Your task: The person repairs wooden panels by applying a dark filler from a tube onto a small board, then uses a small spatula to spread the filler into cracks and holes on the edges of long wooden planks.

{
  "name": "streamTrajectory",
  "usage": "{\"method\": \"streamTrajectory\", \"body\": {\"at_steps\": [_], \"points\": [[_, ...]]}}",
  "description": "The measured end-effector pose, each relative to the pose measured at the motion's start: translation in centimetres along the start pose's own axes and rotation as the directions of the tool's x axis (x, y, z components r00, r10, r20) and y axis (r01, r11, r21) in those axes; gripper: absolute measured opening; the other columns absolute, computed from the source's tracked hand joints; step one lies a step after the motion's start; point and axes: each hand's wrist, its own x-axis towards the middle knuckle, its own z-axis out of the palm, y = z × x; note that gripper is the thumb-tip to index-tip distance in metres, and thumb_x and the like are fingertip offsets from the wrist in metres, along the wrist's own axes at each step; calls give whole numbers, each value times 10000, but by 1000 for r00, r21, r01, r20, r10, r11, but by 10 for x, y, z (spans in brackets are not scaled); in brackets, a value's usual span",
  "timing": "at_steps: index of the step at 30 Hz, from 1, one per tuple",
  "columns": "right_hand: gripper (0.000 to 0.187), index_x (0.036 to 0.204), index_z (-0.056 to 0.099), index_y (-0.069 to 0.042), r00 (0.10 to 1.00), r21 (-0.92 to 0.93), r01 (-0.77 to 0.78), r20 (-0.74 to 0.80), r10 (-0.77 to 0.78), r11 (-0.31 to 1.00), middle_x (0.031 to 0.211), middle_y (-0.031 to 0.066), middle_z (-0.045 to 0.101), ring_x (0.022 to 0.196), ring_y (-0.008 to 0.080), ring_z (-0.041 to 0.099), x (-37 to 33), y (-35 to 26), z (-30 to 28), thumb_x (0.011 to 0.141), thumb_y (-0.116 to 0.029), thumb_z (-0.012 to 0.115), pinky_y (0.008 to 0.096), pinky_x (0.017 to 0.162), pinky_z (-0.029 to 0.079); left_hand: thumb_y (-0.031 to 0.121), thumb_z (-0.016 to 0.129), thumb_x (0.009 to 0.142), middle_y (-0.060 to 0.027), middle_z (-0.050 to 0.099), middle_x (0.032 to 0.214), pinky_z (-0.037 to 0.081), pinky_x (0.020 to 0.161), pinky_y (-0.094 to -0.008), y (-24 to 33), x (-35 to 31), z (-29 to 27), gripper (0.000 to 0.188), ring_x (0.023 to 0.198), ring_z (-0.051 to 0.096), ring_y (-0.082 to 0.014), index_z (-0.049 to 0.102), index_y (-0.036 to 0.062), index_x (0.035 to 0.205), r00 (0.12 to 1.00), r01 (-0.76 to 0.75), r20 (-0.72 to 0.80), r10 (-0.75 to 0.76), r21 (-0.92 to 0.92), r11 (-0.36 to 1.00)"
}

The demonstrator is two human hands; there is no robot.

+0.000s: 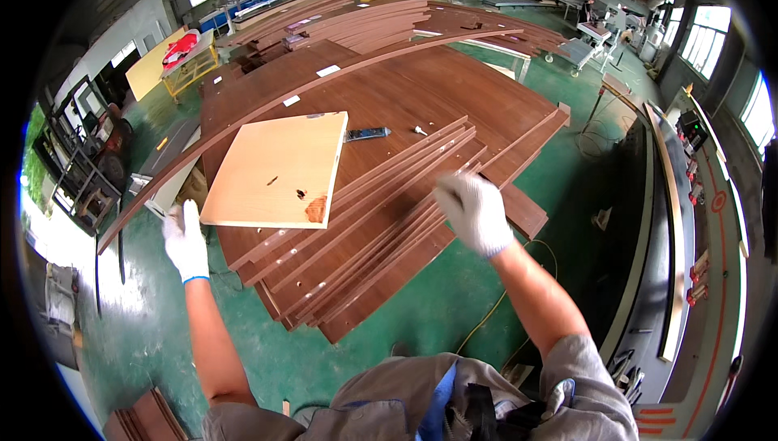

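My left hand [186,245], in a white knit glove, is beside the near left corner of a light wood-faced board [275,166]. Its thumb and fingers stand apart, with nothing seen between them. Dark marks and a reddish-brown patch show on that board. My right hand [476,210], also gloved, is curled closed over the right part of a bundle of narrow brown strips [365,206]; whatever its fingers may hold is hidden. A long brown strip [243,119] crosses behind the light board. Under everything lie large brown wood-grain panels [421,85].
A blue-black flat item [367,134] and a small whitish piece [420,131] lie on the panels. At the right runs a long machine bed [648,279]. A forklift [89,141] stands at the left. A yellow cable [494,303] trails over the green floor.
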Motion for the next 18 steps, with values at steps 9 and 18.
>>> {"method": "streamTrajectory", "body": {"at_steps": [9, 18], "points": [[239, 858, 825, -133, 969, -346, -188, 85, 231, 919, 882, 204, 758, 859, 428, 726, 122, 56, 46, 878, -327, 687, 508, 804, 592, 285, 720, 944, -150, 717, 1011, 554, 896, -429, 217, -48, 143, 258, 986, 695, -350, 749, 61, 1066, 129, -817, 647, 752, -360, 450], [195, 1032, 754, 10, 900, 314, -428, 65, 431, 847, 956, 128, 752, 889, 237, 726, 28, 33, -9, 916, -145, 781, 357, 825, 576, 281, 712, 844, -184, 758, 1028, 559, 925, -481, 253, -59, 239, 275, 1020, 714, -388, 747, 84, 1032, 14, -917, 883, 469, -176, 358]]}}
